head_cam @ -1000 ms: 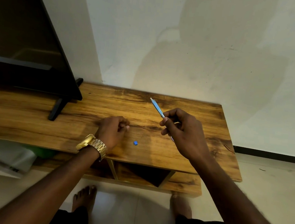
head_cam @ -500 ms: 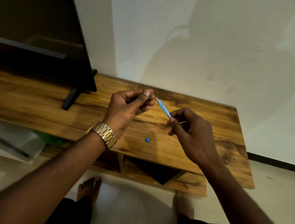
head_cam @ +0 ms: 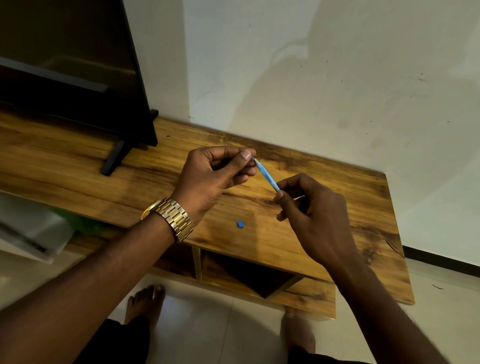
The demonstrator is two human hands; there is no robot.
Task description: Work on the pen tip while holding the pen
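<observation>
My right hand (head_cam: 314,214) grips the lower end of a slim blue pen (head_cam: 267,176), held above the wooden table (head_cam: 59,172) and slanting up to the left. My left hand (head_cam: 213,176), with a gold watch (head_cam: 172,216) on its wrist, pinches the pen's upper tip between thumb and fingers. A thin pale piece sticks out to the right of my right hand. A small blue cap-like piece (head_cam: 240,224) lies on the table below and between my hands.
A black TV (head_cam: 56,49) on a stand foot (head_cam: 114,157) fills the table's left part. The white wall (head_cam: 344,74) is behind. A white box (head_cam: 17,226) sits low at the left. My bare feet (head_cam: 145,304) stand on the tiled floor before an open shelf (head_cam: 248,272).
My left hand rose from the table beside the blue piece and took hold of the pen's upper tip. The view shifted closer and to the right. The right hand kept its grip.
</observation>
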